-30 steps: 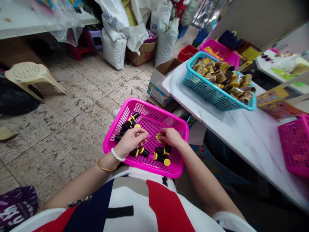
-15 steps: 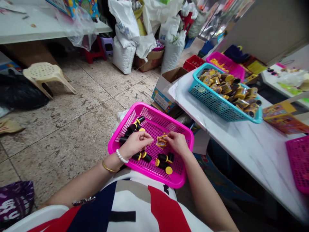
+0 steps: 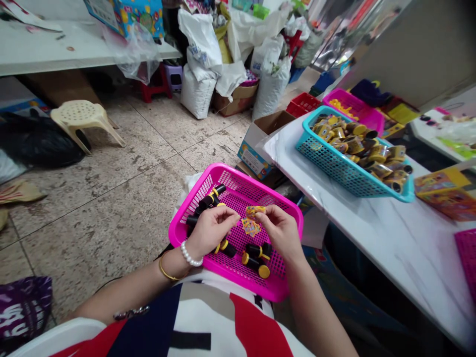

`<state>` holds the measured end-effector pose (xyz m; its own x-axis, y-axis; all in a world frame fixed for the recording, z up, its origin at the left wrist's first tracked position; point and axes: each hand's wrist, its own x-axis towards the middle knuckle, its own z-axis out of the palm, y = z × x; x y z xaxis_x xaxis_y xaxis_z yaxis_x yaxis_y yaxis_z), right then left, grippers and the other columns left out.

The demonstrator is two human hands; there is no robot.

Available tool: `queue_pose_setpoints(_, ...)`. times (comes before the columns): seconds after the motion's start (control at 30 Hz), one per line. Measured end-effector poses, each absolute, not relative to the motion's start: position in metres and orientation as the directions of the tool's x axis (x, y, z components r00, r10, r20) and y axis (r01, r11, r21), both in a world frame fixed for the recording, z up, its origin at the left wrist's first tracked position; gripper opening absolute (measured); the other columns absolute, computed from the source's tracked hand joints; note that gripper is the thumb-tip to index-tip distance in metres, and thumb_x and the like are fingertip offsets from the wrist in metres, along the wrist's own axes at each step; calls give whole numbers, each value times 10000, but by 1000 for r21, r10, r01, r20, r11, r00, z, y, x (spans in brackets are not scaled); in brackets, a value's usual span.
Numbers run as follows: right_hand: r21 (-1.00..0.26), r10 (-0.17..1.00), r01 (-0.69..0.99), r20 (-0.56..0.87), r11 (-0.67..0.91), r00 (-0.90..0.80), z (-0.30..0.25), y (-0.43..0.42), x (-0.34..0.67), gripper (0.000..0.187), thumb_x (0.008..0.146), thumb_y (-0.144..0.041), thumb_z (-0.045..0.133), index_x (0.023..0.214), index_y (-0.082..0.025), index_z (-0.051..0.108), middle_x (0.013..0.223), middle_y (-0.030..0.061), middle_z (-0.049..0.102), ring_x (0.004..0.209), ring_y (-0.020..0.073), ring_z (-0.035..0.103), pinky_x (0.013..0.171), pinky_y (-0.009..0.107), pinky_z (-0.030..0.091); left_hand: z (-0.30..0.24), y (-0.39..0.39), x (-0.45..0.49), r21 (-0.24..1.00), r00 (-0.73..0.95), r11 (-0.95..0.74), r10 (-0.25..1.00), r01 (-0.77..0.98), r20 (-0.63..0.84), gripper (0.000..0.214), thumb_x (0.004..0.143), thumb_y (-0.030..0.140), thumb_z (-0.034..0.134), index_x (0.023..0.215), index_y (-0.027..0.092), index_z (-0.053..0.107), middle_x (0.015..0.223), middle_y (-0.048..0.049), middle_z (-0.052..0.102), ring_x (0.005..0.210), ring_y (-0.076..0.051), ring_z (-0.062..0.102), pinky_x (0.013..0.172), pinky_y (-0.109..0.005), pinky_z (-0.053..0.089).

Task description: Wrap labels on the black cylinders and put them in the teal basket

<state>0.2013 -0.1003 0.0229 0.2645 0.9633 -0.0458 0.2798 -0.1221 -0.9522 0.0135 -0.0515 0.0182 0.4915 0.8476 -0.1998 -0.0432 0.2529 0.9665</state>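
My hands are over a magenta plastic mesh basket (image 3: 197,191) resting on my lap. My right hand (image 3: 282,232) is shut on a strip of yellow printed label (image 3: 255,212), pinching it between its fingertips. A second yellow label piece (image 3: 251,227) hangs just below, and I cannot tell what holds it. My left hand (image 3: 211,230), with a pearl bracelet (image 3: 191,256) and gold bangle (image 3: 167,270) at the wrist, has its fingertips pinched together beside the label. Several black cylinders with yellow caps (image 3: 256,259) lie in the basket, partly hidden by my left hand.
A teal mesh basket (image 3: 334,168) full of yellow-labelled items stands on a white marble table (image 3: 375,233) to my right. Beyond it are a cardboard box (image 3: 256,148), white sacks (image 3: 197,94), and a beige plastic stool (image 3: 84,116) on the tiled floor.
The yellow label has risen from the basket and now shows as two pieces between my hands. My hands have moved slightly apart, and the view has shifted a little.
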Motion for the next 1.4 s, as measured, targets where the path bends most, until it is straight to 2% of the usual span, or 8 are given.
queue_pose_setpoints(0.2, -959, 968, 268, -23, -92, 252, 31, -106, 182, 196, 799, -365, 671, 761, -181, 616, 717, 17, 653, 656, 147, 593, 616, 267, 477, 28, -56, 13, 978, 414, 199, 897, -68, -154, 225, 807, 364, 633, 868, 152, 679, 706, 0, 579, 587, -89, 465, 517, -206, 368)
queue_pose_setpoints(0.43, -930, 974, 359, 14, -71, 227, 25, -106, 178, 180, 834, -364, 631, 804, -187, 620, 745, 22, 645, 687, 156, 593, 650, 276, 485, 20, -51, 12, 910, 512, 378, 822, -167, -248, 252, 753, 380, 695, 783, 139, 629, 597, 45, 478, 474, -45, 351, 434, -190, 245)
queue_pose_setpoints(0.6, -889, 983, 456, 37, -50, 179, 25, -106, 174, 157, 840, -340, 609, 783, -194, 602, 719, 11, 618, 670, 149, 566, 636, 266, 469, 13, -45, 10, 865, 623, 493, 708, -96, -334, 286, 692, 387, 755, 772, 132, 654, 562, 64, 422, 443, -30, 299, 416, -199, 181)
queue_pose_setpoints(0.73, -832, 981, 555, 103, -7, 166, 27, -105, 168, 134, 844, -303, 602, 765, -195, 590, 703, 3, 602, 651, 138, 543, 638, 266, 447, 12, -44, 9, 887, 574, 460, 736, -34, -360, 268, 693, 377, 751, 758, 128, 676, 519, 59, 434, 429, -36, 318, 404, -195, 189)
queue_pose_setpoints(1.0, -942, 994, 320, -113, -105, -5, 11, -96, 174, 206, 869, -389, 564, 876, -185, 588, 802, 17, 634, 730, 148, 586, 672, 271, 470, 23, -32, 2, 914, 443, 401, 832, -61, -335, 217, 706, 349, 734, 760, 143, 692, 520, 29, 551, 378, -37, 382, 363, -182, 230)
queue_pose_setpoints(1.17, -833, 963, 553, -159, -11, -220, 2, -93, 175, 162, 833, -324, 615, 921, -189, 596, 855, 12, 646, 766, 155, 578, 711, 281, 453, 25, -23, -7, 960, 382, 276, 883, 50, -274, 235, 708, 345, 728, 833, 147, 749, 481, 29, 541, 378, -49, 374, 358, -189, 253)
queue_pose_setpoints(1.3, -575, 967, 815, -156, 75, -200, -12, -93, 159, 142, 743, -189, 657, 853, -180, 568, 863, 42, 627, 809, 181, 564, 751, 299, 436, 24, -23, -8, 979, 314, 177, 928, 97, -199, 239, 705, 339, 730, 874, 176, 769, 507, 26, 563, 437, -70, 434, 399, -196, 315)
queue_pose_setpoints(1.4, -478, 963, 869, -152, 126, -224, -25, -94, 145, 260, 717, -124, 591, 973, -153, 556, 940, 87, 616, 878, 211, 561, 787, 319, 441, 25, -25, -5, 975, 322, 194, 921, 107, -218, 201, 694, 320, 737, 824, 170, 770, 498, 27, 562, 436, -73, 437, 411, -202, 326)
